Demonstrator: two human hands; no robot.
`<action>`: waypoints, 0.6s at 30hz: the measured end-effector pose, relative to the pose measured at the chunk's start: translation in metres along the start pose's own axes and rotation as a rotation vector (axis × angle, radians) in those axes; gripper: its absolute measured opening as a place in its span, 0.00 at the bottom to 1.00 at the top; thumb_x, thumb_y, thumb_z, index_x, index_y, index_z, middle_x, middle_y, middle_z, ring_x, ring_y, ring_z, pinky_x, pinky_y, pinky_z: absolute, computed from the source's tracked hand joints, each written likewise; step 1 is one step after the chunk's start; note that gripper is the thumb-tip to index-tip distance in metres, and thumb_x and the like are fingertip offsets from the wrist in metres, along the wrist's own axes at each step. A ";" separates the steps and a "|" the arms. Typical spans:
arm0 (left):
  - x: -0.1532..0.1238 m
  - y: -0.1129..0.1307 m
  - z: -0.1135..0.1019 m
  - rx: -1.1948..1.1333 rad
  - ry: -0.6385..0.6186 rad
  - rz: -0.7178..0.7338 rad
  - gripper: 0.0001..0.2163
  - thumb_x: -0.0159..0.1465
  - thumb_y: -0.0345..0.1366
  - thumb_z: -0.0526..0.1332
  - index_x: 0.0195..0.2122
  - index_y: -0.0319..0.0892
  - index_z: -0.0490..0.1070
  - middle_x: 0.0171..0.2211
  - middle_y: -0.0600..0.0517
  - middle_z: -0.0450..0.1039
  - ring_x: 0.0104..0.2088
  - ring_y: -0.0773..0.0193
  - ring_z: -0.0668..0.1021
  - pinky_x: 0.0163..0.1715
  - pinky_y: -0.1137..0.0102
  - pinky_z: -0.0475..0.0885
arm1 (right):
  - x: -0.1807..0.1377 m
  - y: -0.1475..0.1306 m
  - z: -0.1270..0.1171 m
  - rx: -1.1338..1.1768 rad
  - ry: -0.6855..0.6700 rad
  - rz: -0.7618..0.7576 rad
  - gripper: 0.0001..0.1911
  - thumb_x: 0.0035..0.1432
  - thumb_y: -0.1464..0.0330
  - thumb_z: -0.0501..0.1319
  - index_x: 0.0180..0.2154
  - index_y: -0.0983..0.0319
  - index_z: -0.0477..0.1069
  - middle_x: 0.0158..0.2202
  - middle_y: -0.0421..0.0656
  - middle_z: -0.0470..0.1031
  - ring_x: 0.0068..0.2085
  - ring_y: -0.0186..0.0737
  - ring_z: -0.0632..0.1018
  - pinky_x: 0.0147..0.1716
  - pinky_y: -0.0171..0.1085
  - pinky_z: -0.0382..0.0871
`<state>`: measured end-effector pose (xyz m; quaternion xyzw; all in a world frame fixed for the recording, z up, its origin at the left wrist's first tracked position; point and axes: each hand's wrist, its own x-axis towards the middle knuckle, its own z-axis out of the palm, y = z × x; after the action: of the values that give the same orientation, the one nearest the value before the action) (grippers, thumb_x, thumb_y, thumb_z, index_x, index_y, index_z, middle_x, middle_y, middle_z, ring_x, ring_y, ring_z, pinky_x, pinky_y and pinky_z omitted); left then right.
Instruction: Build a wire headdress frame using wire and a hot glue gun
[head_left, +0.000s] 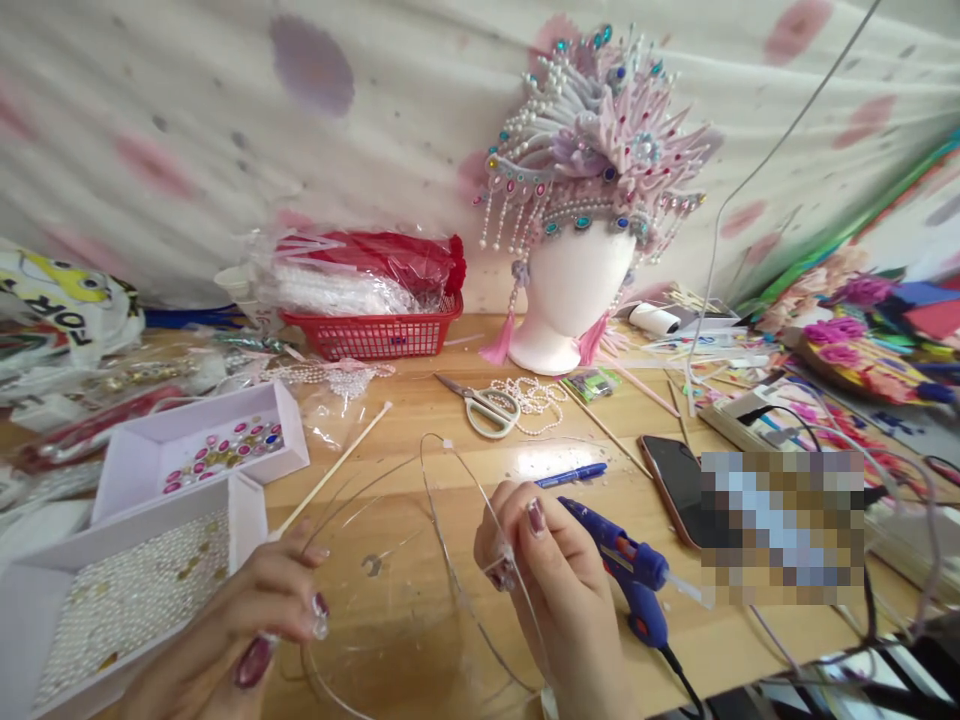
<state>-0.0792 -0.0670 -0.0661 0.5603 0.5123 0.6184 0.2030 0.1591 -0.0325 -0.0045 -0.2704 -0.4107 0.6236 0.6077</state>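
My right hand pinches a thin wire loop between thumb and fingers, in front of the tabletop. A small pale piece sits on the loop at its top. My left hand is at lower left, thumb close to the bent fingers; whatever lies between them is too fine to make out. Thin curved strands run near its fingertips. Beside my right hand lies a blue glue gun with a clear glue stick protruding. A blue pen lies just beyond that hand.
At left stand a box of pearl beads and a box of coloured gems. Scissors, a red basket and a white mannequin head in a beaded headdress are farther back. A phone and cables lie right.
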 end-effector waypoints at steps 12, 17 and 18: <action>0.004 0.070 0.029 0.244 -0.202 0.144 0.06 0.69 0.40 0.60 0.40 0.50 0.77 0.42 0.53 0.76 0.47 0.60 0.77 0.54 0.65 0.69 | -0.027 0.000 0.004 -0.127 -0.098 0.078 0.16 0.72 0.59 0.55 0.37 0.58 0.78 0.33 0.41 0.72 0.33 0.33 0.71 0.33 0.33 0.63; 0.004 0.070 0.030 0.222 -0.191 0.128 0.07 0.70 0.40 0.59 0.38 0.50 0.77 0.42 0.54 0.74 0.48 0.62 0.76 0.54 0.67 0.67 | -0.045 -0.002 0.008 -0.229 -0.084 0.087 0.12 0.67 0.56 0.62 0.38 0.57 0.76 0.32 0.39 0.70 0.33 0.35 0.69 0.34 0.35 0.61; 0.003 0.070 0.030 0.219 -0.189 0.126 0.07 0.70 0.40 0.59 0.38 0.50 0.77 0.42 0.54 0.74 0.48 0.62 0.76 0.54 0.67 0.66 | -0.046 -0.003 0.011 -0.227 -0.067 0.090 0.12 0.66 0.56 0.63 0.38 0.56 0.76 0.32 0.39 0.70 0.33 0.35 0.69 0.33 0.35 0.60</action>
<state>-0.0304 -0.0796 -0.0089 0.6659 0.5191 0.5147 0.1487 0.1572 -0.0801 -0.0042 -0.3347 -0.4862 0.6085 0.5304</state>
